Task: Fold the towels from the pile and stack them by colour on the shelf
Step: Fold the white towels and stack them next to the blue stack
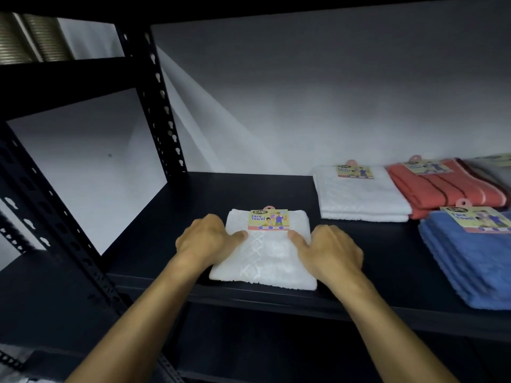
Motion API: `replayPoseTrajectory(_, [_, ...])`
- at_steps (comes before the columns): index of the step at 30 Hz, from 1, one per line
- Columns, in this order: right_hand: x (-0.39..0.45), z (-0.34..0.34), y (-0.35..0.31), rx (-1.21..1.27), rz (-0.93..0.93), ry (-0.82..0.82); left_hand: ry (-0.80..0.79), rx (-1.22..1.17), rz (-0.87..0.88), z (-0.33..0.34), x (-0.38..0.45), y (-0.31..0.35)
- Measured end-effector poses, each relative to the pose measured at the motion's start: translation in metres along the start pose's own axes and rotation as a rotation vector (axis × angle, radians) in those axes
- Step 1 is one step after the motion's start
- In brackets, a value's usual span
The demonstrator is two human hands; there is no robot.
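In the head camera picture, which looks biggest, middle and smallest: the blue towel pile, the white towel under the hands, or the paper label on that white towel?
1. Blue towel pile, though it runs off the picture's edge.
2. White towel under the hands; being nearer the camera may flatter it.
3. Paper label, clearly smallest.

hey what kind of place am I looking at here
Probably a storeroom or shop stockroom: a black metal rack shelf against a bare wall, holding folded face towels with retail tags, stacked white, coral, blue.

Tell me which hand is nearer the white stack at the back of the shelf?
Right. The right hand rests on the folded white towel at its right edge, nearer the white stack. The left hand rests on its left edge, farther away.
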State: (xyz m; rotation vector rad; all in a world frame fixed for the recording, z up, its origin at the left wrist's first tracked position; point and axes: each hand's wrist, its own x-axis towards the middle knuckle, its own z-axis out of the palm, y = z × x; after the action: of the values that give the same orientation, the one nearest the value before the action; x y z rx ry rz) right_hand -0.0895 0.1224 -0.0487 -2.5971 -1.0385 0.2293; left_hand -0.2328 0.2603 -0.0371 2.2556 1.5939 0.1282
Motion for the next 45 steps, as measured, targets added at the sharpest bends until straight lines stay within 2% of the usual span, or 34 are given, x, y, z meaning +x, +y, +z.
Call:
replayPoseTrajectory(5, [0.011, -0.001, -0.01, 0.16, 0.122, -0.063, -0.072, -0.177, -0.063, 0.001, 0.002, 0.008])
replayPoseTrajectory(8, [0.015, 0.002, -0.012, 0.2, 0.149, -0.056, -0.044, -0.247, -0.068, 0.009, 0.001, 0.009])
replayPoseTrajectory(12, [0.014, 0.008, -0.011, 0.283, 0.15, 0.021, 0.044, -0.218, -0.016, 0.018, -0.007, 0.012])
replayPoseTrajectory(18, [0.023, 0.005, 0.004, 0.796, 0.174, 0.073, 0.224, -0.513, -0.001, 0.025, -0.023, 0.019])
replayPoseTrajectory(20, [0.024, 0.0, 0.007, 0.883, 0.134, 0.127, 0.248, -0.603, 0.052, 0.027, -0.027, 0.028])
replayPoseTrajectory(25, [0.044, -0.043, 0.031, 0.859, 0.008, 0.326, 0.309, -0.704, 0.289, 0.02, -0.016, 0.078])
replayPoseTrajectory(28, [0.073, -0.075, 0.053, 0.811, 0.001, 0.414, 0.259, -0.697, 0.379, 0.015, 0.003, 0.122])
replayPoseTrajectory(32, [0.114, -0.1, 0.089, 0.72, 0.045, 0.403, 0.174, -0.693, 0.436, 0.018, 0.027, 0.175])
replayPoseTrajectory(37, [0.149, -0.102, 0.118, 0.6, 0.092, 0.379, 0.158, -0.592, 0.428, 0.034, 0.045, 0.214])
replayPoseTrajectory(45, [0.17, -0.088, 0.127, 0.409, 0.094, 0.353, 0.161, -0.523, 0.346, 0.054, 0.056, 0.224])
